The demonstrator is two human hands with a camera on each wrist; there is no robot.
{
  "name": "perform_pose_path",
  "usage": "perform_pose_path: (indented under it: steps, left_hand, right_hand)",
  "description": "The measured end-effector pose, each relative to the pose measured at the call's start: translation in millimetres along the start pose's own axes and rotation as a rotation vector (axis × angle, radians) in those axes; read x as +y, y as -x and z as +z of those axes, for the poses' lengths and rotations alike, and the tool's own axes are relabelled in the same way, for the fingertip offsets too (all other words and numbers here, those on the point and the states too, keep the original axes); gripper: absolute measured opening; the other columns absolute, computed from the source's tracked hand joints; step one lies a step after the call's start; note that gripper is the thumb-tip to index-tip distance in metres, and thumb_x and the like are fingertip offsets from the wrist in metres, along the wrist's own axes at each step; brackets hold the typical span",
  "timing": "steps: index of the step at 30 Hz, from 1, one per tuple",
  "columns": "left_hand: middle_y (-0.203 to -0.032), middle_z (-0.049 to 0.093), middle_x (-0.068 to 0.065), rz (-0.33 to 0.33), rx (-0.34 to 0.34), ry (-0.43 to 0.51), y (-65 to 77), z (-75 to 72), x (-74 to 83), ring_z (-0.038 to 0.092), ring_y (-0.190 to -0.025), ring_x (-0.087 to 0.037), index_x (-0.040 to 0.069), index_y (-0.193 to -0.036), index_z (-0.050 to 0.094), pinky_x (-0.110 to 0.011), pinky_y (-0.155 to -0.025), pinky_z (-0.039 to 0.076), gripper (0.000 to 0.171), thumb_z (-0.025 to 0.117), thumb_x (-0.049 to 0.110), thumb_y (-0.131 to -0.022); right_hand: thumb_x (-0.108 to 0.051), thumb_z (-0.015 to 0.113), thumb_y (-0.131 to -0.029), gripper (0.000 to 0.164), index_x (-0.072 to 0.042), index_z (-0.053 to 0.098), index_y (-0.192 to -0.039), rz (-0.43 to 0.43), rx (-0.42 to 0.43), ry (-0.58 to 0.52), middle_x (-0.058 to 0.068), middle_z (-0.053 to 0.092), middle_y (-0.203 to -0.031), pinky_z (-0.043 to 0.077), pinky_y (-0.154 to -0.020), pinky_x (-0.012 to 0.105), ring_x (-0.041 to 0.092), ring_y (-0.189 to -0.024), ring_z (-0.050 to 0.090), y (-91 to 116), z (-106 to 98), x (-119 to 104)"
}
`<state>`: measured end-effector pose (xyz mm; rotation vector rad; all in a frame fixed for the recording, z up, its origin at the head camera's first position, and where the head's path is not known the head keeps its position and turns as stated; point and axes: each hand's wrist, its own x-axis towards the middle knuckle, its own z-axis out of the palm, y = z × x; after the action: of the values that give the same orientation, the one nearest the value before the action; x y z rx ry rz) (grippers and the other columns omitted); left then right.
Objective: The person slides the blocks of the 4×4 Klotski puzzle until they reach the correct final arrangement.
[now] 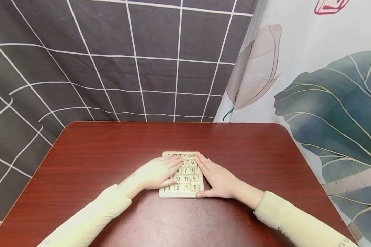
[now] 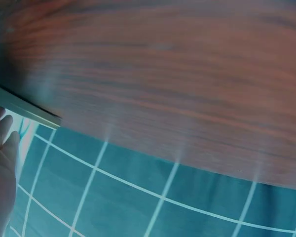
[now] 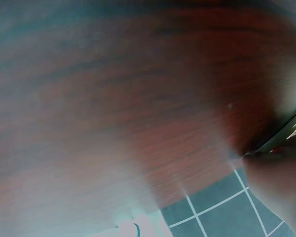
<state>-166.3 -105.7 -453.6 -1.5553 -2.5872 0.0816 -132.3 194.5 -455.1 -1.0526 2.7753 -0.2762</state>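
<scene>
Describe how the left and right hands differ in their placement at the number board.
The left hand lies over the left part of the number board, hiding some tiles; the right hand lies along its right edge, leaving the tiles there readable. The left hand's thumb points in toward the 10, while the right hand's thumb is at the lower right corner. Both have extended fingers.

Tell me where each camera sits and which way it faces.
Head: worn on the head, facing forward and down at puzzle, table and gridded curtain; left hand, right hand and sleeves show.
Left wrist: on that wrist, facing across table to gridded curtain, image upside down; left hand partly shows.
Right wrist: on that wrist, facing likewise, upside down; right hand partly shows.
Shared: both wrist views show table above gridded curtain.
</scene>
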Motion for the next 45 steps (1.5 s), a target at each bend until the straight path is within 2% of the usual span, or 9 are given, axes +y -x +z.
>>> perform_pose_path:
  steps: [6,11,17,24,31,36,45]
  left_hand:
    - [-0.158,0.057,-0.013,-0.015,0.022,-0.016,16.5,-2.0,-4.4,0.054,-0.148,-0.027,0.002,-0.151,0.057,-0.041,-0.126,0.044,0.065,0.06,0.047,-0.105]
    - [-0.158,0.057,-0.014,-0.014,0.034,-0.012,19.4,-4.4,-5.0,0.055,-0.148,-0.028,0.001,-0.152,0.056,-0.041,-0.126,0.044,0.064,0.06,0.046,-0.105]
    - [-0.158,0.057,-0.014,-0.009,0.044,0.022,2.6,-5.8,-1.8,0.055,-0.148,-0.028,0.002,-0.153,0.054,-0.044,-0.126,0.044,0.064,0.059,0.045,-0.106]
    - [-0.163,0.052,-0.012,0.035,-0.012,0.029,-23.7,-3.9,11.0,0.05,-0.152,-0.026,0.004,-0.157,0.05,-0.041,-0.129,0.039,0.066,0.051,0.049,-0.108]
    - [-0.164,0.051,-0.011,0.042,-0.036,-0.001,-32.3,-3.1,16.1,0.049,-0.153,-0.024,0.005,-0.157,0.05,-0.039,-0.131,0.036,0.067,0.049,0.051,-0.109]
    - [-0.163,0.052,-0.012,0.031,-0.041,0.005,-27.7,-0.5,14.8,0.049,-0.153,-0.025,0.004,-0.157,0.051,-0.039,-0.131,0.036,0.067,0.048,0.052,-0.109]
    - [-0.163,0.051,-0.012,-0.004,-0.027,0.005,-5.9,0.4,10.2,0.05,-0.153,-0.025,0.004,-0.156,0.052,-0.04,-0.129,0.039,0.067,0.053,0.05,-0.108]
  right_hand:
    - [-0.072,0.07,-0.089,0.121,0.003,0.019,-0.168,-0.002,-0.001,0.004,0.018,0.009,-0.179,0.032,-0.132,0.05,0.031,-0.166,0.02,0.1,-1.3,-0.2]
    - [-0.072,0.069,-0.089,0.12,0.003,0.018,-0.168,-0.007,-0.004,0.009,0.018,0.008,-0.179,0.032,-0.132,0.049,0.031,-0.166,0.019,0.9,-1.2,0.1]
    - [-0.074,0.068,-0.09,0.12,0.003,0.019,-0.168,-0.006,0.001,0.001,0.018,0.009,-0.179,0.033,-0.131,0.051,0.032,-0.166,0.02,2.3,2.5,1.9]
    - [-0.074,0.066,-0.091,0.119,0.003,0.019,-0.167,-0.022,-0.011,0.0,0.019,0.01,-0.179,0.033,-0.132,0.05,0.033,-0.166,0.02,2.0,2.6,1.3]
    - [-0.072,0.068,-0.09,0.118,0.004,0.02,-0.167,-0.035,-0.018,0.013,0.02,0.011,-0.178,0.032,-0.132,0.05,0.033,-0.165,0.021,0.0,-1.0,3.0]
    - [-0.072,0.069,-0.089,0.118,0.005,0.022,-0.166,-0.04,-0.019,0.014,0.02,0.013,-0.178,0.032,-0.132,0.05,0.033,-0.165,0.022,-0.9,-2.6,3.3]
    - [-0.07,0.068,-0.091,0.114,0.006,0.027,-0.165,-0.074,0.016,0.06,0.022,0.02,-0.176,0.034,-0.131,0.05,0.034,-0.164,0.027,-0.6,-5.7,4.3]
